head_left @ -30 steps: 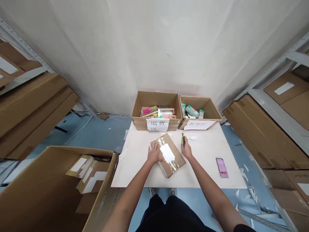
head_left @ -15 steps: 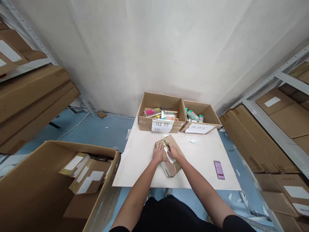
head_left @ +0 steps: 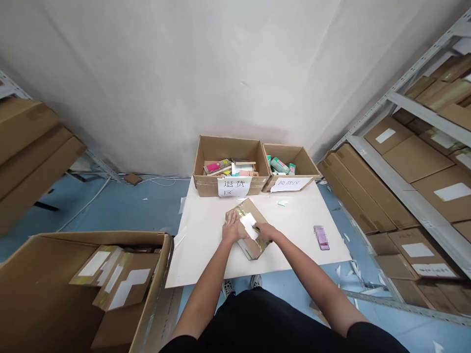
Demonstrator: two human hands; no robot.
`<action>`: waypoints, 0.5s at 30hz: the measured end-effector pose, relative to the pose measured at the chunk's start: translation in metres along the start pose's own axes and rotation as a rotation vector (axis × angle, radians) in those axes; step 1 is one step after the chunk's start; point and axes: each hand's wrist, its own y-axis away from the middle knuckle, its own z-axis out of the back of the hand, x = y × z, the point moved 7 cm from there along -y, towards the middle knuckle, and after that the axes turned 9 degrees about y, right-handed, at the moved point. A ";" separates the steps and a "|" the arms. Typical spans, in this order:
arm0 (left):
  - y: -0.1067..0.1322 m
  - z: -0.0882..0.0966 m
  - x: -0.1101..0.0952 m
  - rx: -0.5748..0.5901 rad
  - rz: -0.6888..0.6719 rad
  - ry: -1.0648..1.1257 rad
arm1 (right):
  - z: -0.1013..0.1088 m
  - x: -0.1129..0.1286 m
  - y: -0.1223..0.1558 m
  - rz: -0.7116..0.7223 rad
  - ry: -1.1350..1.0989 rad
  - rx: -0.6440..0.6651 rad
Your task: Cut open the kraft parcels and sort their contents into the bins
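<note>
A flat brown cardboard parcel [head_left: 247, 215] wrapped in clear tape, with a white label, lies on the white table [head_left: 209, 245]. My left hand [head_left: 231, 229] rests flat on the parcel's left side with fingers spread. My right hand [head_left: 265, 230] is closed around a thin yellow-and-dark cutter, and its tip touches the parcel's top near the label. Most of the cutter is hidden by my fingers.
Two open cartons with paper labels [head_left: 228, 164] [head_left: 290, 169] hold small boxed goods at the table's far edge. A phone [head_left: 321, 238] lies on the right of the table. A large open carton [head_left: 81, 289] of parcels stands at my left. Shelves with cartons [head_left: 412, 157] line the right.
My right hand took the cutter from the table right of the parcel and brought it onto the parcel, then drew it back along the top towards me. My left hand stayed on the parcel.
</note>
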 end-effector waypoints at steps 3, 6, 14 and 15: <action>0.000 -0.001 0.002 0.008 0.003 -0.005 | -0.023 -0.019 0.033 -0.042 0.020 0.045; 0.000 0.000 0.002 0.007 0.000 -0.005 | -0.041 -0.038 0.061 -0.060 0.034 0.073; -0.004 0.004 0.000 0.043 0.054 -0.022 | -0.043 -0.067 0.097 -0.049 -0.286 -0.085; -0.003 0.004 0.000 0.036 0.062 -0.032 | -0.045 -0.071 0.102 -0.049 -0.417 -0.130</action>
